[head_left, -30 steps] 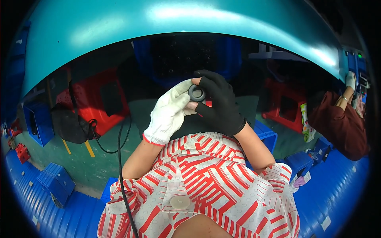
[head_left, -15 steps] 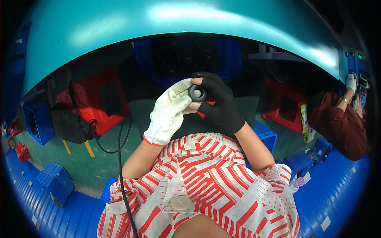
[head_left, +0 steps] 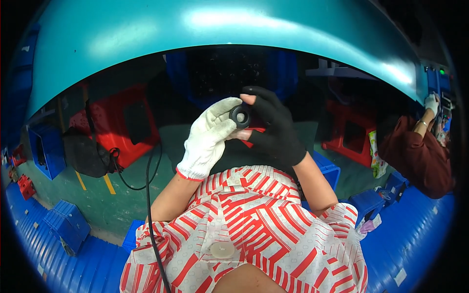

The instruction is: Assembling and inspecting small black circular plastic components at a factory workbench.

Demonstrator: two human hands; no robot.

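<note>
A small black rubber ring point(head_left: 234, 113), shaped like a toy tyre, is held up in front of my body, its round hole facing me. My left hand point(head_left: 207, 136), in a white knit glove with a red cuff edge, pinches it between thumb and fingers; something pale shows through the hole. Around its right side sits my right hand point(head_left: 276, 129), wearing a black glove with bare thumb and fingertips. Its thumb and index finger are spread, the index tip just above the ring and the thumb tip just below.
A blue bin point(head_left: 288, 71) with dark small pieces stands beyond my hands, under a teal table edge point(head_left: 146, 31). Red stools point(head_left: 105, 119) stand on both sides. A black cable point(head_left: 148, 195) hangs at my left. At far right a co-worker's gloved hand point(head_left: 432, 103) is at work.
The right hand has drawn slightly to the right, its index fingertip lifting off the ring. The ring has turned a little and shifted slightly left in the left hand.
</note>
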